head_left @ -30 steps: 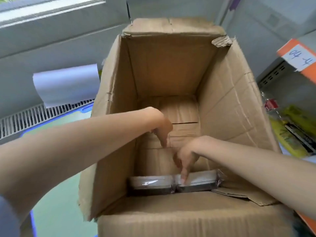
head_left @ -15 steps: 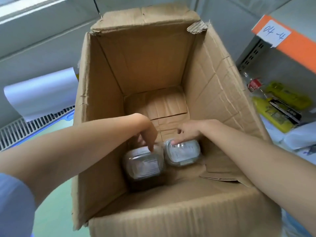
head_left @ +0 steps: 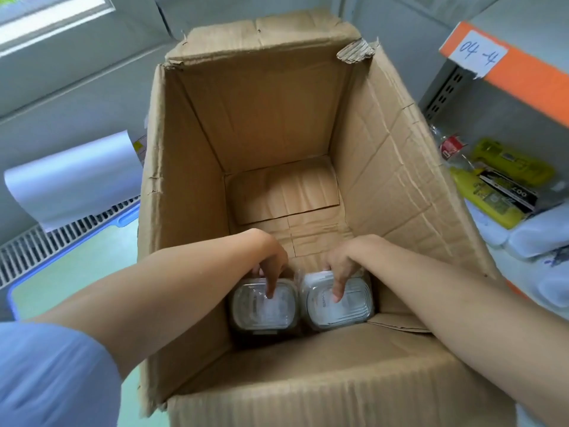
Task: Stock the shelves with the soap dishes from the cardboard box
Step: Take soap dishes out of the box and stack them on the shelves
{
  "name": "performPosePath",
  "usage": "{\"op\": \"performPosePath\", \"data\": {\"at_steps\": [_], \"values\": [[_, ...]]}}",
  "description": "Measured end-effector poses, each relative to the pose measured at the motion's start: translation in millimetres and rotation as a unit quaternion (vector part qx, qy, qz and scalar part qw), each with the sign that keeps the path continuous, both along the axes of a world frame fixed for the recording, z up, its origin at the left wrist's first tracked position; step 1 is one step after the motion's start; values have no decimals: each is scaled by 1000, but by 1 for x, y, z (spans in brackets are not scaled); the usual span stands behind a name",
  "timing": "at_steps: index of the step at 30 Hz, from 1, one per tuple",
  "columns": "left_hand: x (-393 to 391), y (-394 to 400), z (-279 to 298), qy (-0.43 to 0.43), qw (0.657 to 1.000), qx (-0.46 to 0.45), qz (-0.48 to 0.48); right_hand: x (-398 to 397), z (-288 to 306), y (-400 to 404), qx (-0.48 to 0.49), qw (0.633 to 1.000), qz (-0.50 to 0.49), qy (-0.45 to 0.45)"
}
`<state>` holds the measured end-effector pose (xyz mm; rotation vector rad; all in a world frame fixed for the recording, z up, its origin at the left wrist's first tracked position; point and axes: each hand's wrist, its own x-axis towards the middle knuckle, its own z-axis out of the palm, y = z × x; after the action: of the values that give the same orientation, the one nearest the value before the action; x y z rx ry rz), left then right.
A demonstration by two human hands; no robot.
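At the lower left of the frame your blue sleeve (head_left: 52, 374) fills the corner, and above it, at mid left, a curled white sheet (head_left: 74, 177) hangs over a slatted grille (head_left: 46, 241). Your left forearm runs from there over the rim of the box (head_left: 191, 167), a tall open carton that takes up the centre of the frame. Deep inside, near the bottom edge of the opening, your left hand (head_left: 272, 260) rests on the left dish (head_left: 264, 306), a clear wrapped pack lying flat; its fingers curl over the far edge and one fingertip presses the top, so the grip is closed on that dish. Just beside it, touching or nearly so, lies the right dish (head_left: 338, 300). Your right hand (head_left: 341, 263) grips it the same way, fingers hooked over the far edge with one lying down the lid. Both dishes sit on the floor of the box, against its near wall. The rest of the box floor shows bare cardboard. At the upper right of the frame an orange shelf edge (head_left: 523, 78) carries a handwritten white label (head_left: 477, 53), and below it, at mid right, yellow packs (head_left: 492, 186) lie on the shelf.
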<state>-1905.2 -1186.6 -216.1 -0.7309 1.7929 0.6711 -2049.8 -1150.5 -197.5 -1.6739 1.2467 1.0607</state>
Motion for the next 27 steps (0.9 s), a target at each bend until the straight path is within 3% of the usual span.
{"op": "performPosePath", "data": {"at_steps": [6, 9, 12, 15, 19, 23, 25, 27], "values": [[-2, 15, -3, 15, 1000, 18, -6, -1, 10, 0, 10, 998, -43, 38], [-8, 22, 4, 20, 998, 0, -53, -1, 32, -9, -75, 996, -55, 15], [-24, 20, 35, 94, 986, -73, -113, 2, 59, -13, -171, 982, -85, -5], [-33, 9, 74, 151, 969, -166, -106, -3, 91, -4, -278, 949, -148, -18], [-25, 2, 122, 189, 954, -233, -4, -24, 145, 28, -408, 878, -237, -76], [-9, 24, 171, 310, 891, -316, 101, -45, 192, 82, -528, 776, -311, -150], [-8, 51, 198, 400, 828, -361, 157, -59, 210, 115, -568, 716, -347, -210], [-11, 80, 219, 500, 743, -386, 220, -77, 222, 150, -589, 651, -394, -271]]}}
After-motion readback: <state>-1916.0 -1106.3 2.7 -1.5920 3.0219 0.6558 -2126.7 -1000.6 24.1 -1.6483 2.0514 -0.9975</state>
